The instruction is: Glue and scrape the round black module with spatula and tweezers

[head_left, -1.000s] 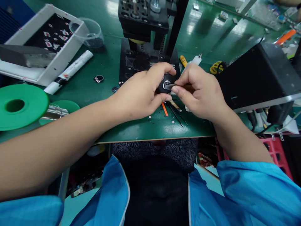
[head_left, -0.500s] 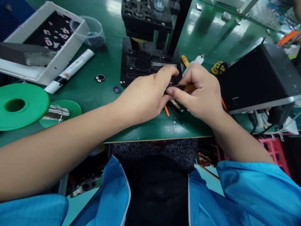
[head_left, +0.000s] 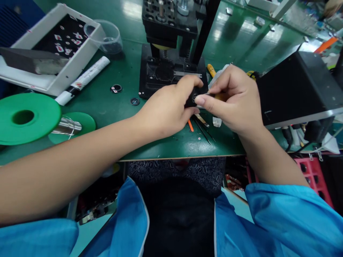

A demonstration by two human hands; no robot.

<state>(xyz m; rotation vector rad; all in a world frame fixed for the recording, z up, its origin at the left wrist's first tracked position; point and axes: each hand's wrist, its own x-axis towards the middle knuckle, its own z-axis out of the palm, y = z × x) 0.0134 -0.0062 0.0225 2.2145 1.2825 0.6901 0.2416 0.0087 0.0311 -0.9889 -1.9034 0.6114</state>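
Observation:
My left hand (head_left: 168, 109) is closed round a small black round part (head_left: 190, 100), gripping it between thumb and fingers just in front of the black press (head_left: 144, 78). Thumb and index finger of my right hand (head_left: 233, 101) are pinched on a thin tool (head_left: 212, 94), whose tip reaches the black part; most of the tool is hidden by the fingers. Beneath the hands lie dark tweezers (head_left: 203, 131) and an orange strip (head_left: 190, 125). Two small round parts, one (head_left: 134, 101) nearer and one (head_left: 116, 88) farther, rest left of the press.
A green solder spool (head_left: 40, 123), a white marker (head_left: 92, 73), a clear cup (head_left: 111, 39) and a white tray (head_left: 77, 60) are on the left. On the right stands a black box (head_left: 297, 89). The green table's (head_left: 160, 151) front edge runs before my body.
My right hand has shifted slightly right and turned, showing more of the black part. A small whitish piece now shows below it. My left hand stays nearly in place.

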